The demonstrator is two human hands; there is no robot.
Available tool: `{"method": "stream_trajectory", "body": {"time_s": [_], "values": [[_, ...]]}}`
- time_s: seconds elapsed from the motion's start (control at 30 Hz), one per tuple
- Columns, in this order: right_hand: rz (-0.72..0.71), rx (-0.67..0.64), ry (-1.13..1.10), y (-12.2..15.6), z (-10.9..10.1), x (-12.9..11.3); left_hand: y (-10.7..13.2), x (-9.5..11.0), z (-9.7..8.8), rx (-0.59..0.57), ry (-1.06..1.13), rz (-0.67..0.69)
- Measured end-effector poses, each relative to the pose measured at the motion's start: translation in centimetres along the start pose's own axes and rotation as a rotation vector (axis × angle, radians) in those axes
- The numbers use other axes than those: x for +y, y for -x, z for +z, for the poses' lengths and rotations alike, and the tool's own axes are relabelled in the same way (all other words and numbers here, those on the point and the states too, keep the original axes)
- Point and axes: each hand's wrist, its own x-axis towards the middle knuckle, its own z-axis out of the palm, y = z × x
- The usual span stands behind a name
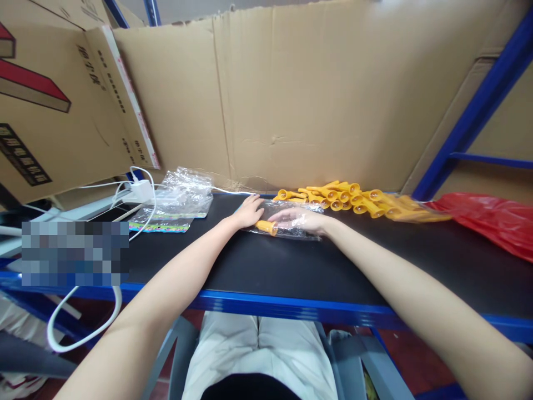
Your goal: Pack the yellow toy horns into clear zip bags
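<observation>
A clear plastic bag (287, 233) lies on the black tabletop in front of me. One yellow plastic piece (266, 226), torch-like with a flared round end, is at its left part. My left hand (249, 212) rests over the bag's left end and the narrow end of that piece, fingers stretched out. From the right, my right hand (297, 219) reaches into the bag, with clear film over it. Its fingers are extended, their tips close to the yellow piece's flared end; I see nothing gripped in them.
Several more yellow pieces (345, 197) are heaped at the back right, some in clear film, beside a red plastic bag (487, 219). Clear packaging bags (183, 194) lie at the left, near a white charger (141, 190) and cables. A cardboard wall (316, 100) closes the back.
</observation>
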Motion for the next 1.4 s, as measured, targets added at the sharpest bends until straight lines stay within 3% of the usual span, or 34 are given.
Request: {"method": "stream_trajectory", "body": {"time_s": [0.1,0.17,0.27,0.37,0.47,0.6,0.7,0.9,1.1,1.4], "values": [[0.01,0.177,0.117,-0.1,-1.1,0.1,-0.3,-1.0,0.0,-0.05,-0.035,-0.024],[0.056,0.403,0.187,0.0,-2.4,0.6,-0.4,-1.9,-0.2,-0.065,-0.054,-0.066],[0.089,0.86,0.341,0.5,-5.0,1.8,-0.3,-3.5,-0.5,-0.063,-0.068,-0.156],[0.064,1.057,0.659,1.2,-7.1,3.4,-0.3,-4.9,-0.7,-0.052,-0.068,-0.219],[0.092,1.008,0.889,1.7,-7.8,4.9,-0.3,-5.6,-0.8,-0.037,-0.058,-0.247],[0.201,0.686,1.049,1.5,-7.0,6.0,-0.4,-5.6,-0.8,-0.046,-0.059,-0.266],[0.291,0.565,1.059,1.1,-6.5,6.0,-0.5,-5.5,-0.9,-0.087,-0.088,-0.253],[0.298,0.611,1.081,1.0,-6.0,5.6,-0.5,-5.6,-0.9,-0.136,-0.134,-0.247],[0.138,0.631,1.142,0.4,-4.6,5.5,-0.3,-5.1,-1.1,-0.146,-0.14,-0.256],[0.193,0.77,1.289,-0.2,-4.3,4.6,-0.4,-5.1,-1.1,-0.189,-0.135,-0.262]]}}
